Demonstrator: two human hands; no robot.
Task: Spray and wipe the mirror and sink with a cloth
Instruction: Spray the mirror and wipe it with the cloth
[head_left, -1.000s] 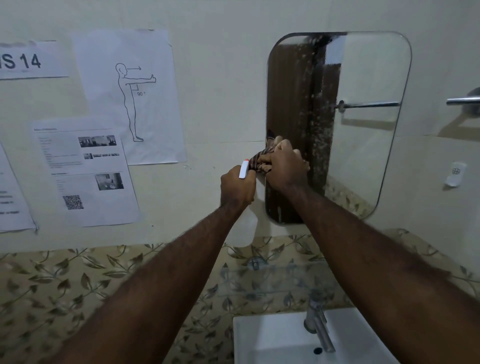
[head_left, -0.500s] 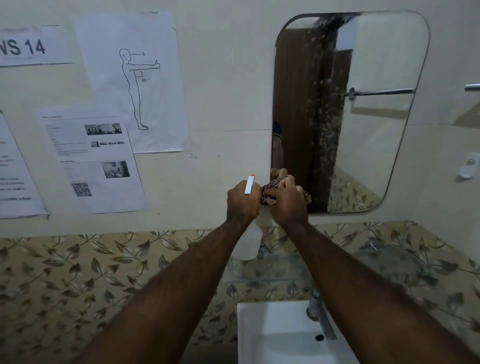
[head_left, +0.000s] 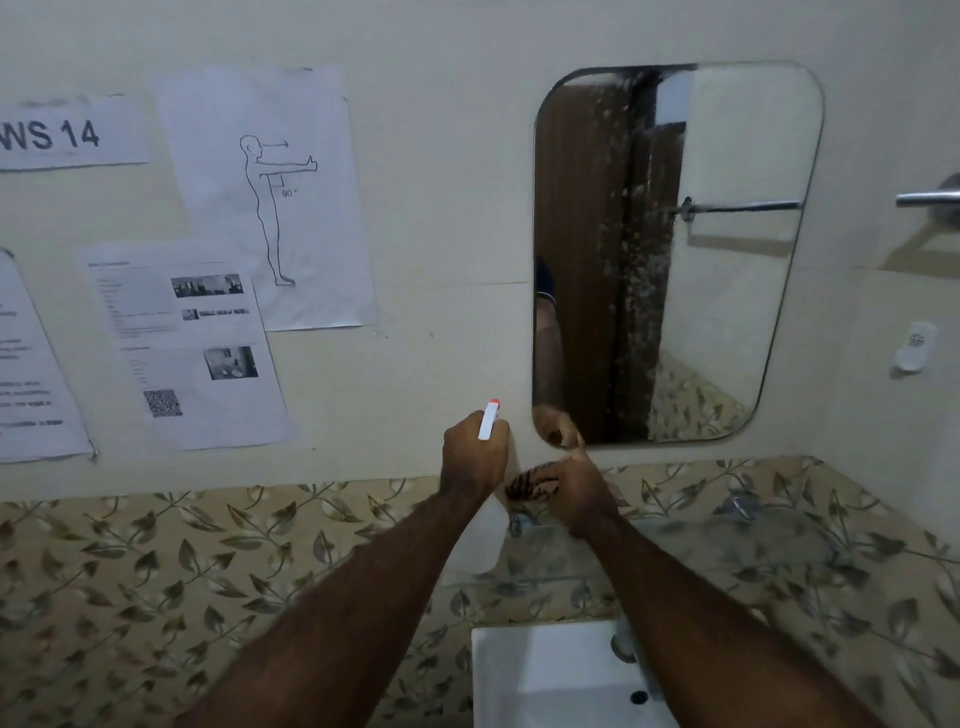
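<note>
A rounded mirror (head_left: 727, 249) hangs on the cream wall, with a band of droplets running down its middle. My left hand (head_left: 472, 457) grips a white spray bottle (head_left: 488, 540) whose orange-tipped nozzle (head_left: 489, 418) sticks up above my fist. Just below the mirror's lower left corner, my right hand (head_left: 582, 493) holds a bunched brown patterned cloth (head_left: 530, 483). The cloth is off the glass, between my two hands. The white sink (head_left: 524, 675) sits at the bottom, partly behind my right forearm.
A metal tap (head_left: 631, 654) stands at the sink's back. A glass shelf (head_left: 727, 535) runs under the mirror over leaf-patterned tiles. Printed sheets (head_left: 260, 208) are taped to the wall on the left. A towel bar (head_left: 930, 197) and a white hook (head_left: 914, 345) are on the right.
Both hands have dropped from the mirror's lower left part to just below its bottom edge, and the cloth has come off the glass.
</note>
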